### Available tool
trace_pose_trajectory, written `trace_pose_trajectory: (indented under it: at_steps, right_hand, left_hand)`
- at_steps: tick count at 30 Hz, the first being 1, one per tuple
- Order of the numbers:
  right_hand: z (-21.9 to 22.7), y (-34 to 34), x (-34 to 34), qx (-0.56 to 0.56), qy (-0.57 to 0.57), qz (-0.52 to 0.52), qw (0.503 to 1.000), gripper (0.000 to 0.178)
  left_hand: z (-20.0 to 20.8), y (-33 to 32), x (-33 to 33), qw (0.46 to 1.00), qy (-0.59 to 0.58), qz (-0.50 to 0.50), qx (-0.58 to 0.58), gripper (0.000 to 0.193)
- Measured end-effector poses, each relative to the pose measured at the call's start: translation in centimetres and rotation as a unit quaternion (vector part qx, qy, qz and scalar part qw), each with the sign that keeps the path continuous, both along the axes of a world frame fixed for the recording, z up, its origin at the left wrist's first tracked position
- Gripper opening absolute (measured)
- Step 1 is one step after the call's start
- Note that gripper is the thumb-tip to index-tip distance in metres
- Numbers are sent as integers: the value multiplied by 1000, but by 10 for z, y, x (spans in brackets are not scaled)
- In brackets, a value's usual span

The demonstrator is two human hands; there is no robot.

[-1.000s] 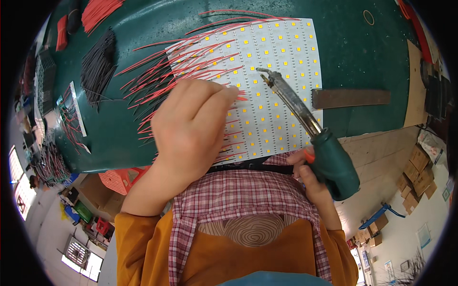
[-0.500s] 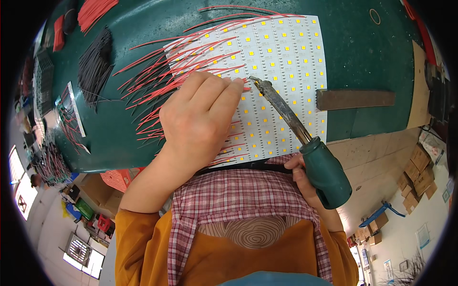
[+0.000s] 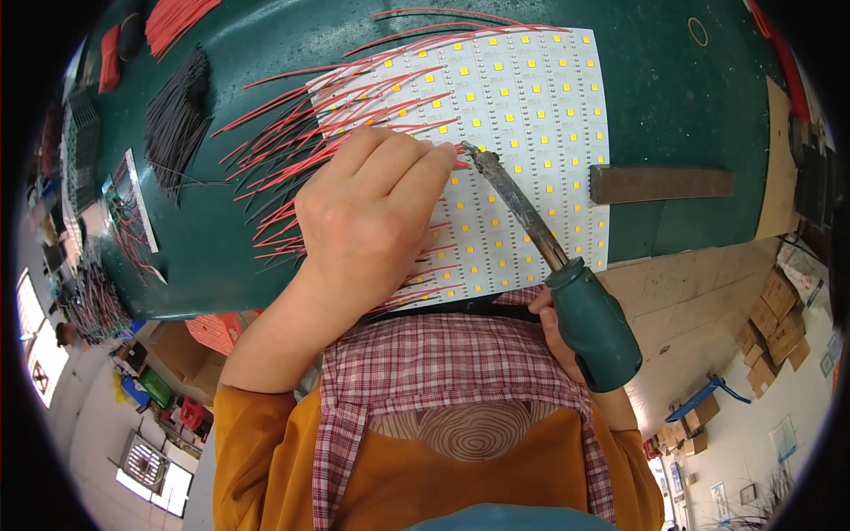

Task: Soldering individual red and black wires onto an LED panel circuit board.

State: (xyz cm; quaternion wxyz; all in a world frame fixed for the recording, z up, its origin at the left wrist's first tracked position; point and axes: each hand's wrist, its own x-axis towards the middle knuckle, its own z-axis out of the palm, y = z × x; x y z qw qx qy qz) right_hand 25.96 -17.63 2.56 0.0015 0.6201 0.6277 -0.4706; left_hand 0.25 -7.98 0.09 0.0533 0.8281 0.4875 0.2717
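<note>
A white LED circuit board (image 3: 580, 97) with rows of small yellow LEDs lies in front of me. Red and black wires fan out leftward over its left part. My left hand (image 3: 372, 212) is closed above them, its fingertips pinching a red wire (image 3: 461, 165) against the board. Beside those fingertips is the metal tip of a soldering iron (image 3: 595, 323), very close to the wire's end. My right hand (image 3: 551, 326) is closed around the iron's green handle, which hides most of the fingers.
A dark rectangular bar (image 3: 664, 184) rests across the board's right edge. To the left on the green table mat (image 3: 266, 44) lie a bundle of black wires (image 3: 179, 124), red wire bundles (image 3: 177, 22) and a wired strip (image 3: 140, 199). A rubber band (image 3: 698, 32) lies far right.
The board has shifted slightly right. The iron's handle has swung a little left, while its tip stays beside my left fingertips. My left hand keeps its pinch.
</note>
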Motion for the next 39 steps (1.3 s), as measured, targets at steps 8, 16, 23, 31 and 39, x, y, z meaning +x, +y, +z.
trace_pose_trajectory:
  at_steps: [8,16,23,31,39]
  right_hand:
    - [-6,-19,5,61,113,-143,981,24]
    - [1,-17,5,151,119,-47,980,12]
    - [-6,-29,12,74,60,-14,995,17]
    - [-4,-21,6,81,56,-5,995,15]
    - [-3,-20,8,52,85,-35,994,12]
  left_hand:
    - [1,0,-1,1000,7,3,1,23]
    - [4,-1,-2,998,-30,-1,48,22]
    - [4,-13,6,1000,-16,-19,-14,28]
    - [9,-14,11,999,3,17,-49,27]
    - [6,-12,12,999,13,8,-30,25]
